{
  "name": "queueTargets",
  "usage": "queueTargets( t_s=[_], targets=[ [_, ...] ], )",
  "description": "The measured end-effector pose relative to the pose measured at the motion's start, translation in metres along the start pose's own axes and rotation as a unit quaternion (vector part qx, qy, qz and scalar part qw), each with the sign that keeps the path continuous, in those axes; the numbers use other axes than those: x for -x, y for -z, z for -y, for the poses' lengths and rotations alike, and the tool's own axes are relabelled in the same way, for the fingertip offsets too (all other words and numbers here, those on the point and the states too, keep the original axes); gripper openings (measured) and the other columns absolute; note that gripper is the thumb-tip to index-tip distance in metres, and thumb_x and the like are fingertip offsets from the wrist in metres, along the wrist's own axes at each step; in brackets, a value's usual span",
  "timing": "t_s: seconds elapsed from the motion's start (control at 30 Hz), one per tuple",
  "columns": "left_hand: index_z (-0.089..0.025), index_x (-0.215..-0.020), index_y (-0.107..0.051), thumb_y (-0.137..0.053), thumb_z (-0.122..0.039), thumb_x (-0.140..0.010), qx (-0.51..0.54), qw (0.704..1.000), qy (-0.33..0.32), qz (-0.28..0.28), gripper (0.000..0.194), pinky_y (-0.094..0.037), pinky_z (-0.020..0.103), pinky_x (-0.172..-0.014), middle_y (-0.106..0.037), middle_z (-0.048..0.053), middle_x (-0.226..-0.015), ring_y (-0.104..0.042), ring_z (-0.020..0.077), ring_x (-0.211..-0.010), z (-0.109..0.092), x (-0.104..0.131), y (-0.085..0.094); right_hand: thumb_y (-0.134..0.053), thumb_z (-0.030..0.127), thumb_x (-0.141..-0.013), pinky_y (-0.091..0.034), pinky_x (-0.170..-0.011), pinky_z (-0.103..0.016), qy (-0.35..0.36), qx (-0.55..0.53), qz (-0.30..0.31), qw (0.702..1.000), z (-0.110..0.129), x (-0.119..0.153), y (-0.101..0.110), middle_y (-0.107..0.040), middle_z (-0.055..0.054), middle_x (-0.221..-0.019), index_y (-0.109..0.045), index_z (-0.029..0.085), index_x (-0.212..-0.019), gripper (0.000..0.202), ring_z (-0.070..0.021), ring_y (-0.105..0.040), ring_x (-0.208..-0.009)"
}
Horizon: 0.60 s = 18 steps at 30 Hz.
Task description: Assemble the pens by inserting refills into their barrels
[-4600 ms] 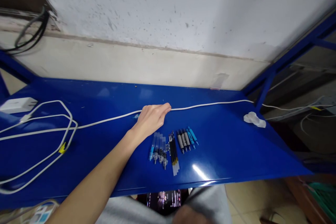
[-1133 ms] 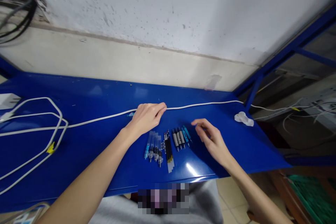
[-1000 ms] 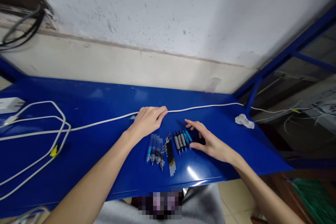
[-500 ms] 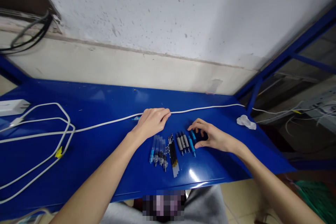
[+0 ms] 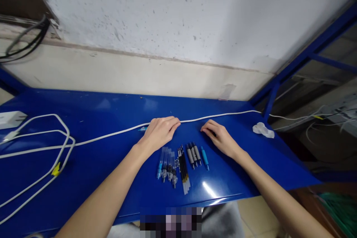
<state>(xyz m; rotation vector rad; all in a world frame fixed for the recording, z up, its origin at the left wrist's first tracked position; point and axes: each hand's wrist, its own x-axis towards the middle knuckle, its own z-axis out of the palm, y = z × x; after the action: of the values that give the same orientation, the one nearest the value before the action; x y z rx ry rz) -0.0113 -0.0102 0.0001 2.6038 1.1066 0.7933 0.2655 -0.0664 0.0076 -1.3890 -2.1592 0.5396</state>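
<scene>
My left hand (image 5: 163, 131) is closed, and a clear pen barrel with a light-blue end (image 5: 142, 129) sticks out on its left side. My right hand (image 5: 219, 137) is also closed, its fingertips pinched together; the blue pen grip taken from the table is hidden inside it. Below the hands lie clear pen barrels (image 5: 167, 161), one with blue parts. Beside them is a bundle of black ink refills (image 5: 183, 169). Several grey pen grips (image 5: 193, 154) sit to their right, then a single blue pen grip (image 5: 205, 158), nearest my right hand.
A white cable (image 5: 111, 134) runs across the blue table (image 5: 111, 104), passing behind my hands and looping at the left by a white adapter (image 5: 12, 119). Crumpled white tissue (image 5: 263, 130) lies at the right. A wall stands behind the table, with a blue metal frame (image 5: 272, 98) at the right.
My right hand has closed on one of the two blue pen grips and lifted it away from the row. The left hand has kept nearly the same place.
</scene>
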Motion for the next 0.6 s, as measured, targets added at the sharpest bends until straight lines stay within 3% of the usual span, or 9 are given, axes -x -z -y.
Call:
queueTargets(
  t_s=[0.1,0.23,0.37,0.47,0.53,0.6],
  targets=[
    [-0.021,-0.099,-0.073,-0.043,-0.032,-0.107,0.002,1.000,-0.004,-0.005,0.032,-0.048,0.026,-0.068,-0.075,0.005,-0.090,-0.071,0.0177,-0.081,0.000,0.000,-0.001,-0.039,0.041,-0.108,-0.048,-0.092,-0.038,-0.031,0.070,-0.043,0.996,0.001,0.008,0.004,-0.062,-0.010,-0.107,-0.065,0.022,-0.110,0.033,-0.0235,-0.061,-0.100],
    [-0.022,-0.099,-0.073,-0.043,-0.033,-0.107,0.004,1.000,-0.006,-0.006,0.033,-0.047,0.026,-0.066,-0.075,0.005,-0.088,-0.071,0.0181,-0.080,0.000,0.000,-0.001,-0.040,0.048,-0.106,-0.049,-0.091,-0.043,-0.134,0.189,-0.100,0.968,-0.007,0.034,0.012,-0.063,-0.011,-0.108,-0.059,0.021,-0.118,0.035,-0.0285,-0.061,-0.102],
    [-0.022,-0.098,-0.072,-0.043,-0.034,-0.107,0.006,1.000,-0.011,0.001,0.033,-0.047,0.026,-0.066,-0.074,0.005,-0.088,-0.071,0.0185,-0.080,-0.002,0.000,-0.002,-0.040,0.050,-0.105,-0.051,-0.084,-0.043,-0.191,0.252,-0.076,0.946,-0.018,0.060,0.014,-0.068,-0.014,-0.116,-0.056,0.021,-0.119,0.036,-0.0335,-0.065,-0.107],
    [-0.022,-0.097,-0.072,-0.042,-0.035,-0.107,0.007,1.000,-0.011,-0.002,0.034,-0.046,0.026,-0.065,-0.074,0.005,-0.086,-0.071,0.0182,-0.078,-0.002,0.000,-0.002,-0.034,0.039,-0.108,-0.050,-0.075,-0.039,-0.177,0.228,-0.055,0.956,-0.018,0.064,0.014,-0.071,-0.013,-0.119,-0.057,0.021,-0.123,0.033,-0.0296,-0.070,-0.096],
    [-0.022,-0.098,-0.072,-0.041,-0.035,-0.107,0.007,1.000,-0.016,-0.007,0.035,-0.046,0.026,-0.064,-0.073,0.004,-0.085,-0.070,0.0179,-0.077,-0.002,0.000,-0.003,-0.035,0.037,-0.107,-0.047,-0.067,-0.034,-0.156,0.156,-0.056,0.974,-0.011,0.052,0.015,-0.074,-0.009,-0.105,-0.060,0.022,-0.122,0.033,-0.0235,-0.069,-0.078],
    [-0.022,-0.099,-0.072,-0.041,-0.035,-0.107,0.004,1.000,-0.022,-0.007,0.035,-0.045,0.026,-0.064,-0.073,0.004,-0.085,-0.070,0.0179,-0.078,-0.001,0.000,-0.003,-0.042,0.041,-0.106,-0.043,-0.061,-0.030,-0.135,0.030,-0.083,0.987,0.002,0.029,0.013,-0.069,-0.002,-0.079,-0.066,0.021,-0.113,0.032,-0.0176,-0.060,-0.063]
  ],
)
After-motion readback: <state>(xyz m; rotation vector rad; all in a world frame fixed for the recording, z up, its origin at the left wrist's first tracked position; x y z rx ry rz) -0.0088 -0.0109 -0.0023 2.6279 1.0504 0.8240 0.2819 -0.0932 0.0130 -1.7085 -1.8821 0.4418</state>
